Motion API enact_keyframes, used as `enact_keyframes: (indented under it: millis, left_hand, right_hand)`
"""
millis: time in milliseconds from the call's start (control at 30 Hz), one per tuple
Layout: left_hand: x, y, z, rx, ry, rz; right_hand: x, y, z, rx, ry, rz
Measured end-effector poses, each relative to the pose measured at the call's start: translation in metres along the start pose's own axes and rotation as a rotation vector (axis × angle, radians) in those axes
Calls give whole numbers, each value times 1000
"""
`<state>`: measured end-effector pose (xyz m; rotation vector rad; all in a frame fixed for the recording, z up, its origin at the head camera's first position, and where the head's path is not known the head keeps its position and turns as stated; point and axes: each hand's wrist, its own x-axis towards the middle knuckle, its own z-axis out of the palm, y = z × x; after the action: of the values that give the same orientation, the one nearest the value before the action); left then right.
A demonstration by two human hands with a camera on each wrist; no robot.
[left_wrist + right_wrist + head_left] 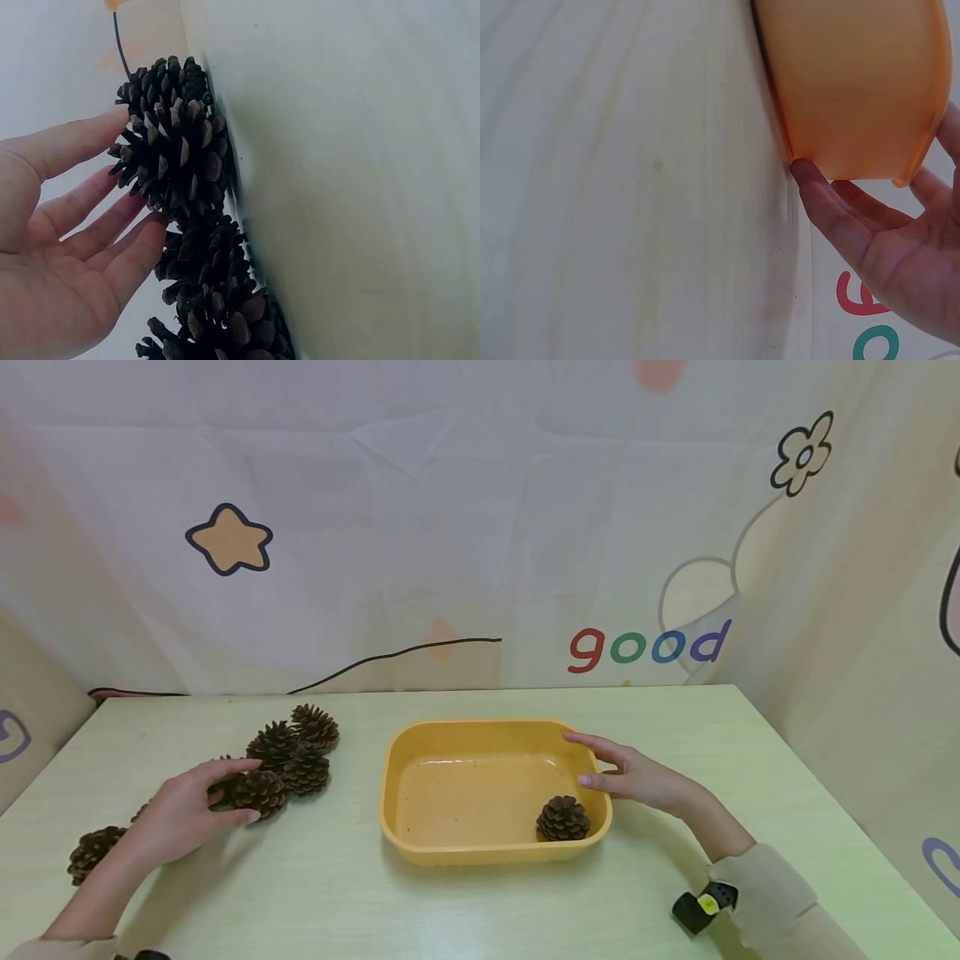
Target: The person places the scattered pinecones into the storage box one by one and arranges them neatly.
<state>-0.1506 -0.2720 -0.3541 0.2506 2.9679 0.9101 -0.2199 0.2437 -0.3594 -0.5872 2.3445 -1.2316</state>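
Note:
My left hand [183, 810] reaches over a brown pine cone [260, 793], thumb and index finger spread on either side of it. Up close in the left wrist view, the fingers look fairly straight beside the pine cone [176, 157]; whether they press on it is hard to tell. At the right end of a yellow plastic basin [480, 855], my right hand [637, 779] holds the wall, with thumb and index finger over the rim. Other fingertips [808, 171] touch its outside near the base. One pine cone [562, 818] lies inside, in the front right corner.
More pine cones [306, 768] cluster just behind and right of the left hand. Another pine cone [95, 852] lies at the far left, partly behind the forearm. A printed cloth [420, 527] hangs behind the pale wooden table [315, 893].

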Motion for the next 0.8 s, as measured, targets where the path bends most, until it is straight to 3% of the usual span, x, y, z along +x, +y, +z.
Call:
enact_keyframes:
  millis: [467, 800]
  left_hand:
    - [7, 3, 3, 103, 32, 56]
    - [9, 2, 6, 129, 6, 26]
  right_hand:
    - [-1, -2, 0, -28, 12, 4]
    - [-1, -2, 0, -9, 9, 7]
